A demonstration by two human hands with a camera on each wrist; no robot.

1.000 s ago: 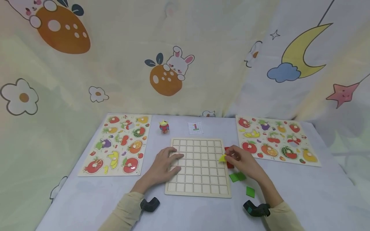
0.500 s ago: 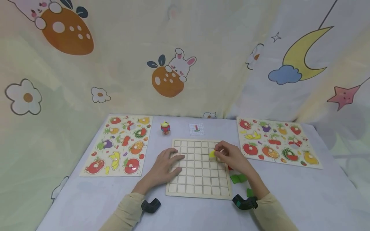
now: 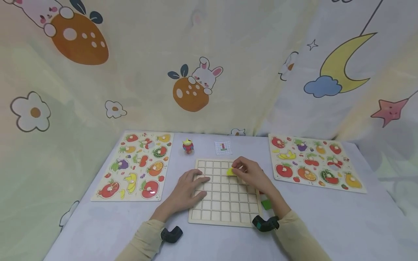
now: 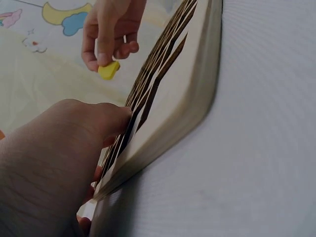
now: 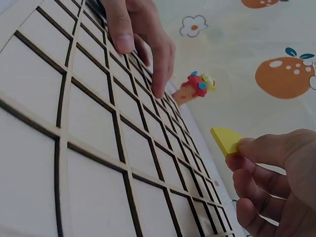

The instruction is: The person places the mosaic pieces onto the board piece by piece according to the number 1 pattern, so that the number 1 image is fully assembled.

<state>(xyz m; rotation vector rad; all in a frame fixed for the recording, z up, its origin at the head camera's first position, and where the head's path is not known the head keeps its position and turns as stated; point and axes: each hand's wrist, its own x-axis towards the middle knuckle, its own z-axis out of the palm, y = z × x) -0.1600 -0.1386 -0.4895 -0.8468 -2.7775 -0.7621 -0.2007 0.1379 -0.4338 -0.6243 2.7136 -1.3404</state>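
A pale wooden grid board (image 3: pixel 215 197) with square recesses lies at the middle of the table. My right hand (image 3: pixel 250 173) pinches a small flat yellow tile (image 3: pixel 230 172) between thumb and fingers, over the upper part of the board. In the right wrist view the yellow tile (image 5: pixel 226 140) is held tilted above the grid, with one edge toward the camera. My left hand (image 3: pixel 186 190) rests on the board's left edge, fingers spread. Its thumb (image 4: pixel 116 121) lies over the rim in the left wrist view. Green (image 3: pixel 266 204) and red tiles (image 3: pixel 261 193) show partly behind my right forearm.
Fruit puzzle boards stand at left (image 3: pixel 130 166) and right (image 3: pixel 318 163). Behind the grid are a small red toy figure (image 3: pixel 188 146) and a gridded paper card (image 3: pixel 223 148) with a red and green figure. A printed curtain (image 3: pixel 143 87) hangs at the back.
My right hand has carried the yellow tile leftward from the board's right edge to over its upper middle. My left hand keeps its place on the board.
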